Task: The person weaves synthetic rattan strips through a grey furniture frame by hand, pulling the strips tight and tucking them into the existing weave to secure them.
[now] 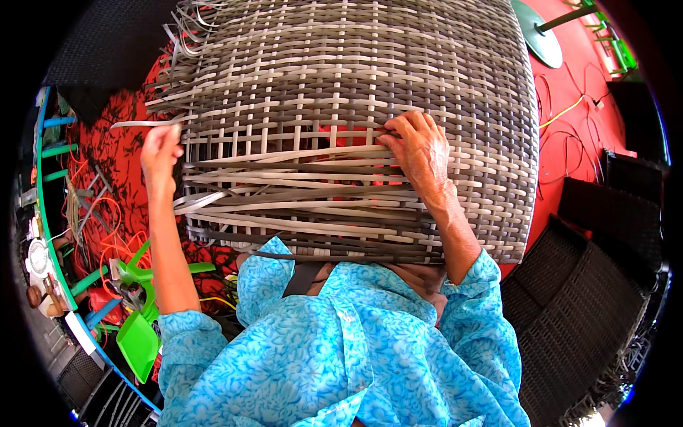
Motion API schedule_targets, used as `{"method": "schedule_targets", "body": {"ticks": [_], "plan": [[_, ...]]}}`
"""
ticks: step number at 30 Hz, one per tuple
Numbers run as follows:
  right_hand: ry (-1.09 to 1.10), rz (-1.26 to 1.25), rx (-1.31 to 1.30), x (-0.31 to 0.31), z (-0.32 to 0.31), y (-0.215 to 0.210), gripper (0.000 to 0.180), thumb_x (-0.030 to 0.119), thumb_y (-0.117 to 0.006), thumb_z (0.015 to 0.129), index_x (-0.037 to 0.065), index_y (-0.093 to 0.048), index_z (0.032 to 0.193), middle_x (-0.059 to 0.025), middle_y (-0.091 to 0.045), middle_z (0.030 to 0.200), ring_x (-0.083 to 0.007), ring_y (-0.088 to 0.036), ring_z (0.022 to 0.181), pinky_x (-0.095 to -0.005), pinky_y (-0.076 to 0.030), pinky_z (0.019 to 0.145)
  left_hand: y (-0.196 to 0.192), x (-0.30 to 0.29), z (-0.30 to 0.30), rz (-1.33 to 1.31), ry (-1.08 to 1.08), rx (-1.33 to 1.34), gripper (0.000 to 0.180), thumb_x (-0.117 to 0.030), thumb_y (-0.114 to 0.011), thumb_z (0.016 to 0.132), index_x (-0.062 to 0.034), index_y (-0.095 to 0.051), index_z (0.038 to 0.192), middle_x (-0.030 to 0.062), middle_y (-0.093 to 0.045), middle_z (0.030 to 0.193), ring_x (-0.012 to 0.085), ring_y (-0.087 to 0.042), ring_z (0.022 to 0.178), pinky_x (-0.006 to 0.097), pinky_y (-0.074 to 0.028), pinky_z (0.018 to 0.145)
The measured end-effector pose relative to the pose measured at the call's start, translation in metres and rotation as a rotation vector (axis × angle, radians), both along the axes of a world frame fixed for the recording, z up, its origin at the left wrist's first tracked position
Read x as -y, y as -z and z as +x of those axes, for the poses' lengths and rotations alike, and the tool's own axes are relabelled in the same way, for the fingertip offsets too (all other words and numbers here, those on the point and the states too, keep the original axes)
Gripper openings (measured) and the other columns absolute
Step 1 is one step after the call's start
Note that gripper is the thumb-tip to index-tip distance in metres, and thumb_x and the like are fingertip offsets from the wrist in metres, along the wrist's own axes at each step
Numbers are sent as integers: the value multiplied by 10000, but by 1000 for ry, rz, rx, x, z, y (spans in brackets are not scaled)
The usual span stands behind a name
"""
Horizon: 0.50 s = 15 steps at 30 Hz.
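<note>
Before me lies a large grey-brown woven wicker panel [469, 78], tightly plaited on the right and far side. Nearer me, on the left, long loose strips [306, 208] cross it lengthwise, with gaps between them. At the panel's left edge my left hand [161, 158] is closed, fingertips pinched at a pale weaving strip [139, 124] whose end sticks out leftward. My right hand [421, 151] rests on the weave right of the gap, its thumb and fingers bent together on a strand. What lies under those fingertips is partly hidden.
Frayed strip ends [186, 32] bristle at the panel's far left corner. Dark woven pieces [569, 299] stand at the right. A green plastic chair [142, 277] is at the lower left. Cords [576, 107] and dark scraps [117, 153] lie on the red floor.
</note>
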State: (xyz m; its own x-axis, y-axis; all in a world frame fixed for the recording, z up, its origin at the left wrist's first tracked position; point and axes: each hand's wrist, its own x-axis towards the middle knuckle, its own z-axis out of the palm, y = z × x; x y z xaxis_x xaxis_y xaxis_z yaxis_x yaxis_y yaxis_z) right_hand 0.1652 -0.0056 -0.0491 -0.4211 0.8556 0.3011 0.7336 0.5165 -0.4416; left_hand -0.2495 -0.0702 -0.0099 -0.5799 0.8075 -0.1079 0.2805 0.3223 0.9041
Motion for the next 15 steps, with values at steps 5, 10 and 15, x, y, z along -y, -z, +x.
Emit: {"method": "schedule_targets", "body": {"ticks": [5, 10, 15], "plan": [[119, -7, -70, 1, 4, 8, 216, 227, -714, 712, 124, -626, 880, -23, -578, 870, -230, -547, 857, -379, -407, 731, -27, -23, 124, 41, 798, -697, 128, -148, -619, 810, -78, -591, 914, 41, -553, 775, 196, -582, 717, 286, -470, 634], [119, -12, -75, 4, -2, 9, 205, 231, -707, 730, 124, -623, 883, -26, -581, 877, -230, -547, 859, -374, -401, 733, 8, -39, 188, 77, 806, -758, 214, -122, -683, 728, -79, -537, 880, 68, -534, 819, 266, -569, 797, 378, -472, 670], [136, -40, -59, 1, -6, 1, 220, 247, -709, 731, 127, -617, 892, -29, -586, 873, -235, -552, 854, -378, -401, 732, 32, -41, 195, 225, 679, -813, 240, -71, -725, 671, -80, -517, 790, 51, -506, 794, 255, -547, 788, 363, -459, 648]]}}
